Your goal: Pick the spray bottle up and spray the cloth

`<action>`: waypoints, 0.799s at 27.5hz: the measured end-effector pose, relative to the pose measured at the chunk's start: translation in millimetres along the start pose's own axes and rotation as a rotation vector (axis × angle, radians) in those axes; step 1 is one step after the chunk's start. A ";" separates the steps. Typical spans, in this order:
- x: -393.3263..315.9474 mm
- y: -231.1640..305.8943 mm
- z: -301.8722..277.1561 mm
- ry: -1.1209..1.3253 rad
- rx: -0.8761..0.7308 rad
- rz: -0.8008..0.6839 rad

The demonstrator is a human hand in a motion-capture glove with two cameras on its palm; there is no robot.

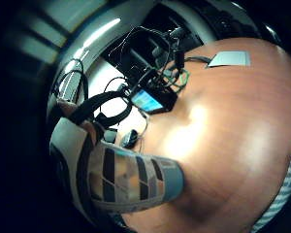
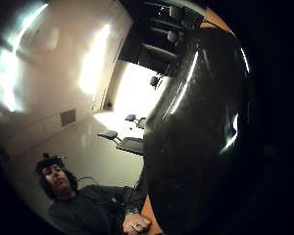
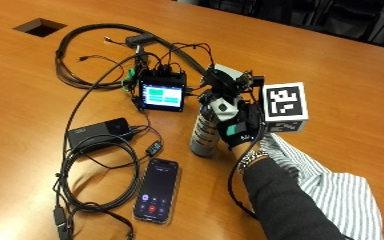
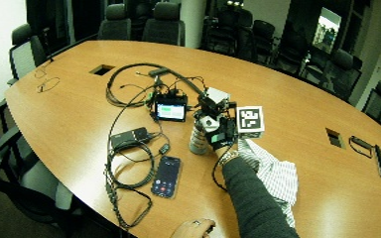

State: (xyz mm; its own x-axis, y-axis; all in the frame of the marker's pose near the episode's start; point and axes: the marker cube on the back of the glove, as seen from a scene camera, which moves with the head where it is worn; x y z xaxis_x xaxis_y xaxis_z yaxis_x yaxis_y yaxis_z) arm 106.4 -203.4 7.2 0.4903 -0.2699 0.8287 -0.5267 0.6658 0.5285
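Fingers (image 3: pixel 235 134) of the gloved right hand (image 3: pixel 240 127) curl around the spray bottle (image 3: pixel 205 131), which stands upright on the wooden counter (image 3: pixel 352 80) just right of the small lit screen (image 3: pixel 163 96). Left to right along the counter lie a black power brick (image 3: pixel 99 131), a phone (image 3: pixel 157 190) with its display lit, the grasped bottle, and the striped cloth (image 3: pixel 342 192), spread at the counter's near edge beside the dark sleeve (image 3: pixel 282 205).

Spray bottle's (image 3: pixel 205 131) nozzle hidden behind the gloved right hand (image 3: pixel 240 131), striped cloth (image 3: pixel 342 195) cut off at the outside view's edge — fingers unseen, bottle label unreadable.
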 end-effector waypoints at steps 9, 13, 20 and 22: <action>-17.0 -13.9 -2.0 0.068 -0.003 -0.020; -15.2 -15.8 -0.1 0.072 0.011 -0.016; 27.8 14.2 15.6 0.079 -0.048 0.038; 33.9 24.6 20.0 0.087 -0.079 0.062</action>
State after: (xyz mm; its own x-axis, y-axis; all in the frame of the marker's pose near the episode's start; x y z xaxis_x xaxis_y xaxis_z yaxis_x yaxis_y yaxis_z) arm 96.2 -210.0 51.9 0.5183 -0.1674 0.8386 -0.5036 0.7328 0.4576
